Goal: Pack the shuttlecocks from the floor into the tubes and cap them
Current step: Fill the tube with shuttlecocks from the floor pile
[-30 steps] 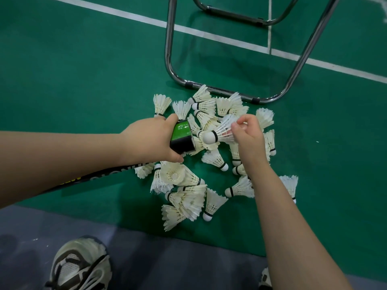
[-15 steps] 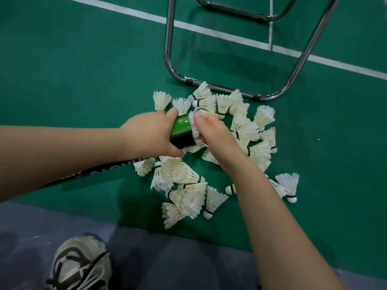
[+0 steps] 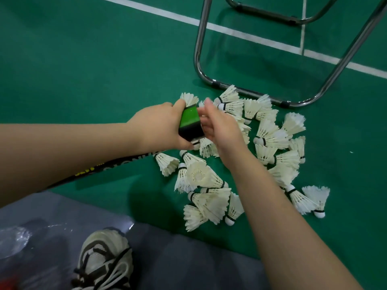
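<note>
The shuttlecock pinched a second ago has left the right hand, whose straight fingers now press the mouth of the green-banded tube gripped by the left hand; likely seated, while the pile of shuttlecocks remains on the floor.

The green court floor carries white lines across its far side. A loose heap of white feather shuttlecocks lies at centre right, some overlapping. Just beyond them a bent metal tube frame rests on the green. Along the near edge runs a grey strip, with a laced shoe on it and crumpled clear plastic at near left.
</note>
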Action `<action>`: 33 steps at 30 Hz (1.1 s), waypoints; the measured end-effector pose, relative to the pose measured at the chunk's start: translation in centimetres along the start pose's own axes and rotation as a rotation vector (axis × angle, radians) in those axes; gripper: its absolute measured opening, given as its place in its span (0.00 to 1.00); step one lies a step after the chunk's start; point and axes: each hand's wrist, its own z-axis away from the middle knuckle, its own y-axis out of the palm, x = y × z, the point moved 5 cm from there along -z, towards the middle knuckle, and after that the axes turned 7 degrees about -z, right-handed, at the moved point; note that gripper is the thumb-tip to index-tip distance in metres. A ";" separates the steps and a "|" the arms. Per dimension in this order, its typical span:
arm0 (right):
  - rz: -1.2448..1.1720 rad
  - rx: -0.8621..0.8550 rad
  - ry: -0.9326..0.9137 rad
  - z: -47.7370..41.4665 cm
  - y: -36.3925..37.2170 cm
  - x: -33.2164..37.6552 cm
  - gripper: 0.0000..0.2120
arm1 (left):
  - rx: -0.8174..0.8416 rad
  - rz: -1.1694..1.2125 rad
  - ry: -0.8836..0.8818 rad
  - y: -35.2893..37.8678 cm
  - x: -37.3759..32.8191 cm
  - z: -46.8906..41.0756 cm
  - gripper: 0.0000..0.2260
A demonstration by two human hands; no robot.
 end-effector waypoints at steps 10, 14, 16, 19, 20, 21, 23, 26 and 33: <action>1.370 0.415 -0.260 0.9 4.0 -10.7 0.13 | -0.036 0.002 -0.026 -0.2 2.0 -0.1 0.31; 1.641 0.090 -0.122 -0.2 1.9 -11.1 0.14 | -0.017 0.017 -0.046 0.4 2.4 0.2 0.32; 1.573 -0.116 0.011 -0.8 -1.0 -10.6 0.23 | -0.005 0.019 -0.051 0.6 2.6 0.3 0.32; 1.420 -0.292 0.034 -1.1 -3.6 -8.5 0.29 | 0.007 0.016 -0.047 0.6 2.4 0.5 0.32; 1.382 -0.322 -0.043 -1.0 -3.6 -7.5 0.25 | 0.006 0.014 -0.045 0.6 2.3 0.5 0.32; 1.337 -0.305 -0.128 -0.9 -3.2 -6.9 0.21 | 0.003 0.011 -0.044 0.5 2.2 0.5 0.33; 1.214 -0.143 -0.143 -0.4 -1.3 -6.9 0.12 | -0.002 0.005 -0.041 0.4 2.0 0.4 0.33; 1.185 0.032 0.050 0.6 0.9 -9.8 0.10 | -0.005 0.000 -0.037 0.3 1.6 0.4 0.33; 0.725 0.054 0.443 2.5 1.9 -14.3 0.20 | 0.009 -0.003 -0.034 0.7 1.4 0.3 0.33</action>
